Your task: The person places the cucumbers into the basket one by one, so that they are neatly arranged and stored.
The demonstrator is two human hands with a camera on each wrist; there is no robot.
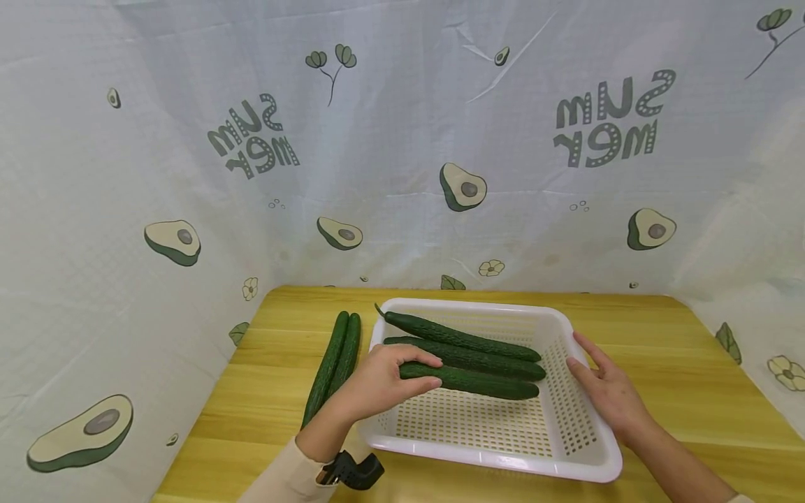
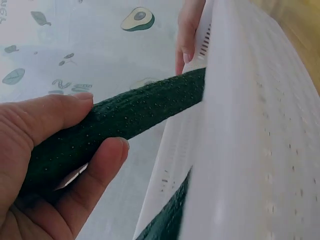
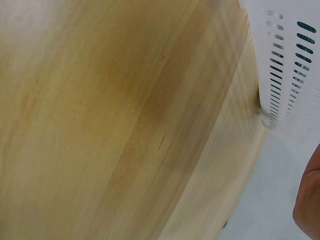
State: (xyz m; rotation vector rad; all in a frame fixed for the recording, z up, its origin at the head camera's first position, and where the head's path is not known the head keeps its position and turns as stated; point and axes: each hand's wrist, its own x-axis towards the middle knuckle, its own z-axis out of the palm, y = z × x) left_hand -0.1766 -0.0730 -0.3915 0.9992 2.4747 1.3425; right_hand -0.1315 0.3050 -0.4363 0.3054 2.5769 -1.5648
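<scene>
A dark green cucumber [image 1: 478,383] lies angled over the white basket [image 1: 478,457], and my left hand [image 1: 377,381] grips its left end between thumb and fingers. In the left wrist view, the thumb and fingers curl round the bumpy cucumber [image 2: 145,107]. Beyond it, two more cucumbers rest in the basket: a middle one [image 1: 484,360] and a far one [image 1: 459,334], whose stem end reaches over the rim. At the basket's right rim, my right hand [image 1: 613,398] touches the edge with fingers fairly straight. The right wrist view shows only a bit of that hand [image 3: 310,200].
Two cucumbers [image 1: 333,363] lie side by side on the wooden table [image 1: 251,412], left of the basket. A whitish curtain [image 1: 390,140] with avocado prints hangs behind the table and at both sides. My left wrist wears a black strap [image 1: 355,469].
</scene>
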